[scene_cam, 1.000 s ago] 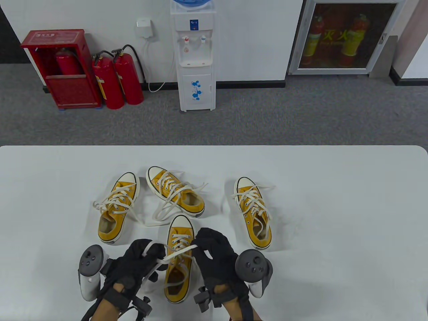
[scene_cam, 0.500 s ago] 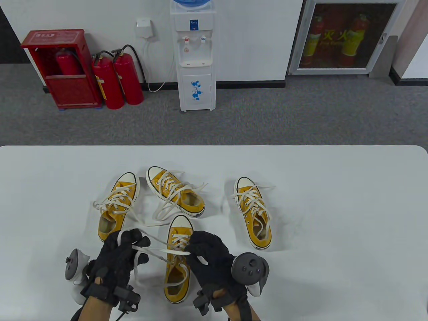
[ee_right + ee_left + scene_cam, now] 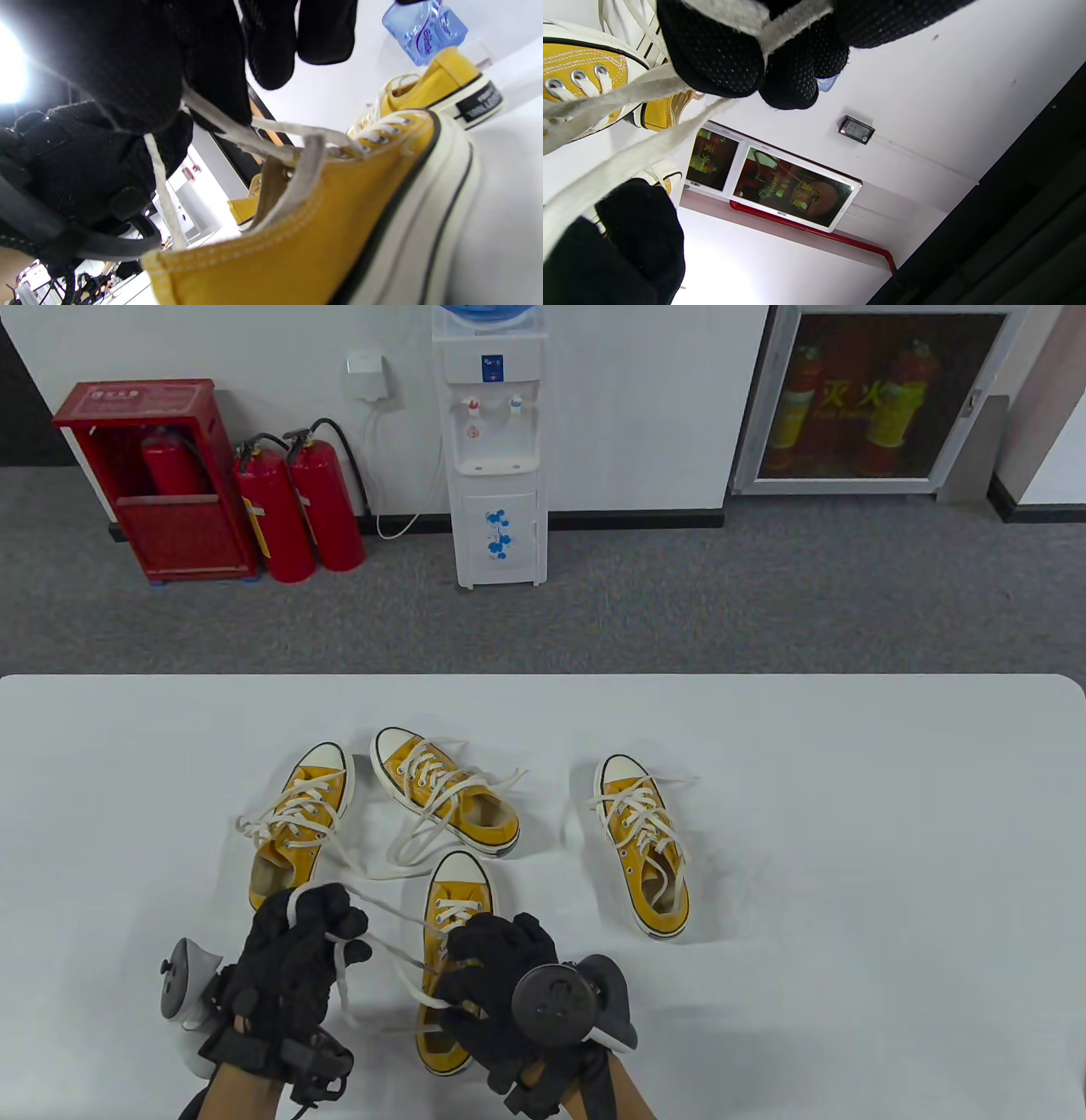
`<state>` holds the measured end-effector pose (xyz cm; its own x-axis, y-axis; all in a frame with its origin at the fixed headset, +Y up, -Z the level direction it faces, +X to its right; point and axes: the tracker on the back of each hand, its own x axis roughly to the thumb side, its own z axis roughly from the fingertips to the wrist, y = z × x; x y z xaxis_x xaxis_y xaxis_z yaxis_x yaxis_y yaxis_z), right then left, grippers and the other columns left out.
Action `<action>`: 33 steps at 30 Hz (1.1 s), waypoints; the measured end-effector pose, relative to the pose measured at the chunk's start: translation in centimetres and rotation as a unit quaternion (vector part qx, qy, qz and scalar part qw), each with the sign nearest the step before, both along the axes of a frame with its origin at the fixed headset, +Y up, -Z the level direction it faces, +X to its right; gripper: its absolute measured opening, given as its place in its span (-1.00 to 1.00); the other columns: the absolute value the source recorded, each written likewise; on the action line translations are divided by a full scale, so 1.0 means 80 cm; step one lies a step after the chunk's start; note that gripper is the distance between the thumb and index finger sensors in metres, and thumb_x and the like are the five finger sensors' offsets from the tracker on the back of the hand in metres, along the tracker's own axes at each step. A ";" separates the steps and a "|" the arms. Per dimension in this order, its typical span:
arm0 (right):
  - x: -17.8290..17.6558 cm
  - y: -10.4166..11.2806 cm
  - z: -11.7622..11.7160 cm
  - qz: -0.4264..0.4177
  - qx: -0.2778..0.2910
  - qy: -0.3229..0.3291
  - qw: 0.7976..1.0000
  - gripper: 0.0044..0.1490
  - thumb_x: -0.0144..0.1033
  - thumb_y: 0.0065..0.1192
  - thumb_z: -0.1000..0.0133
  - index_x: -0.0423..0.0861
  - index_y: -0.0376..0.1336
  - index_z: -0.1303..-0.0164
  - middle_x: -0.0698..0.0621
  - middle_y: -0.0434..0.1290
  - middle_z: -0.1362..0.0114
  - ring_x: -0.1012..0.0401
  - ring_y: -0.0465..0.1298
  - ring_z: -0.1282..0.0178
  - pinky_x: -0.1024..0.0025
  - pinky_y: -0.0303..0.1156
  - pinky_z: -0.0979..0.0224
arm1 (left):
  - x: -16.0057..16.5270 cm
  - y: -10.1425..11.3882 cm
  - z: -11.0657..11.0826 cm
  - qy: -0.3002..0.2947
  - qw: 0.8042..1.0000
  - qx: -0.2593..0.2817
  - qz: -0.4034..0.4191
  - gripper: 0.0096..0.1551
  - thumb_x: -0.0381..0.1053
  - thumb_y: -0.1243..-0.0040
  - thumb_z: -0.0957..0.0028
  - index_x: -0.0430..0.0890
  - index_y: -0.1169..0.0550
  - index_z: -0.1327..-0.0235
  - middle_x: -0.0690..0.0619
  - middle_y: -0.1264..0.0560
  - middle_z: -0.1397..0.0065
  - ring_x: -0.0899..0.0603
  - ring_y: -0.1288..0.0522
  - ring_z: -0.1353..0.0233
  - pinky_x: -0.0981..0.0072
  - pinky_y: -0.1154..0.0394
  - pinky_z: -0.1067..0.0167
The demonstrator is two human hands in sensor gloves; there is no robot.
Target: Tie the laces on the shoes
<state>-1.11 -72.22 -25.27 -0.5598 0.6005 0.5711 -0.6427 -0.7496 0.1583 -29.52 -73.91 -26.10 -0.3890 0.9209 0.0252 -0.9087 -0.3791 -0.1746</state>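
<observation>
Near shoe (image 3: 451, 916): yellow canvas, white toe cap, toe pointing away from the person, on the white table (image 3: 848, 857) between the two hands. Its heel end is partly covered by the right hand.

Lace (image 3: 394, 957): off-white, flat; two strands run from the shoe's eyelets leftward and up to the left hand, crossing just above the tongue.

Left hand (image 3: 293, 963): black glove, fingers curled; the lace is wrapped over the fingers and pinched there. In the left wrist view the strand passes between fingertips (image 3: 712, 55) pressed together on it.

Right hand (image 3: 501, 984): black glove, fingers curled, held over the shoe's opening. In the right wrist view the thumb and fingers (image 3: 212, 97) pinch a strand just above the eyelets.

Other shoes: three of the same yellow kind, laces loose — left shoe (image 3: 301, 827), middle shoe (image 3: 445, 799), right shoe (image 3: 642, 847). All lie farther from the person and apart from the hands.
</observation>
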 end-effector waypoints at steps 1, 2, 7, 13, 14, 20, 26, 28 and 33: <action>0.003 -0.001 -0.001 -0.003 -0.006 0.002 1.000 -0.32 0.09 0.50 0.09 -0.03 0.49 -0.17 -0.04 0.20 -0.64 -0.14 0.17 -0.69 -0.49 -0.14 -0.58 | 0.001 0.001 0.000 -0.002 1.000 0.004 -0.006 -0.59 -0.03 -0.10 -0.14 0.19 -0.35 -0.23 0.09 -0.41 -0.48 -0.06 -0.65 -0.26 0.01 -0.63 -0.23; 0.005 -0.001 -0.003 -0.012 -0.010 0.004 1.000 -0.28 0.12 0.49 0.09 -0.04 0.49 -0.19 -0.04 0.20 -0.64 -0.15 0.19 -0.68 -0.49 -0.12 -0.57 | 0.002 0.002 0.001 -0.002 1.000 0.007 -0.011 -0.60 -0.02 -0.11 -0.14 0.19 -0.36 -0.23 0.10 -0.43 -0.46 -0.06 -0.66 -0.23 0.02 -0.63 -0.21; 0.017 0.002 -0.007 -0.054 -0.007 -0.027 0.998 -0.24 0.15 0.41 0.05 -0.06 0.45 -0.27 -0.06 0.26 -0.61 -0.13 0.32 -0.59 -0.44 -0.01 -0.56 | 0.007 0.005 0.002 -0.013 0.999 0.021 -0.027 -0.60 0.00 -0.11 -0.13 0.19 -0.37 -0.23 0.09 -0.47 -0.41 -0.03 -0.68 -0.11 0.05 -0.64 -0.11; 0.010 0.015 -0.001 -0.073 0.022 -0.046 0.996 -0.32 -0.05 0.41 0.01 -0.04 0.43 -0.32 -0.08 0.42 -0.49 0.05 0.61 -0.15 -0.11 0.39 -0.32 | 0.023 0.011 0.002 -0.055 0.996 0.045 -0.048 -0.61 0.00 -0.13 -0.12 0.17 -0.40 -0.21 0.08 -0.50 -0.37 0.00 -0.70 0.02 0.08 -0.66 0.02; 0.006 0.017 0.000 -0.074 0.016 -0.038 0.996 -0.31 -0.06 0.43 0.02 -0.04 0.42 -0.34 -0.08 0.42 -0.48 0.08 0.64 -0.07 -0.06 0.43 -0.27 | 0.026 0.013 0.003 -0.062 0.995 0.050 -0.053 -0.61 0.00 -0.13 -0.12 0.17 -0.40 -0.21 0.07 -0.51 -0.36 0.00 -0.70 0.04 0.08 -0.66 0.03; -0.017 0.014 -0.006 -0.078 -0.079 0.030 0.993 -0.05 -0.02 0.48 0.04 -0.08 0.20 -0.54 -0.13 0.27 -0.60 0.21 0.67 0.12 0.11 0.54 -0.08 | 0.043 0.020 0.007 -0.090 0.989 0.075 -0.086 -0.61 0.01 -0.15 -0.10 0.17 -0.42 -0.20 0.07 -0.53 -0.35 -0.01 -0.71 0.06 0.08 -0.66 0.06; -0.035 0.003 -0.014 -0.091 -0.159 0.067 0.981 0.04 0.00 0.53 0.08 -0.12 0.14 -0.56 -0.12 0.37 -0.50 0.22 0.67 0.22 0.14 0.55 0.02 | 0.045 0.021 0.008 -0.092 0.987 0.084 -0.105 -0.61 0.02 -0.15 -0.10 0.17 -0.43 -0.20 0.08 -0.54 -0.35 -0.05 -0.71 0.03 0.05 -0.65 0.06; -0.039 0.004 -0.014 -0.075 -0.145 0.058 0.985 0.05 0.03 0.55 0.10 -0.11 0.17 -0.55 -0.08 0.44 -0.41 0.26 0.65 0.27 0.15 0.56 0.03 | 0.043 0.019 0.007 -0.091 0.985 0.087 -0.114 -0.61 0.03 -0.15 -0.10 0.18 -0.43 -0.20 0.09 -0.54 -0.36 -0.06 -0.71 0.00 0.04 -0.64 0.05; -0.044 0.004 -0.014 -0.054 -0.116 0.014 0.992 -0.12 -0.03 0.55 0.08 -0.09 0.31 -0.44 0.00 0.58 -0.11 0.29 0.62 0.41 0.15 0.57 0.11 | 0.043 0.020 0.008 -0.081 0.981 0.098 -0.149 -0.61 0.03 -0.17 -0.09 0.18 -0.45 -0.19 0.07 -0.54 -0.39 -0.11 -0.70 -0.09 -0.01 -0.63 0.02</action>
<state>-4.60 -71.91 -26.43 -0.4715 0.7727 0.4250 -0.7099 -0.6185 0.3369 -26.08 -72.29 -25.46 -0.1165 0.9779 0.1734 -0.9281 -0.0450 -0.3695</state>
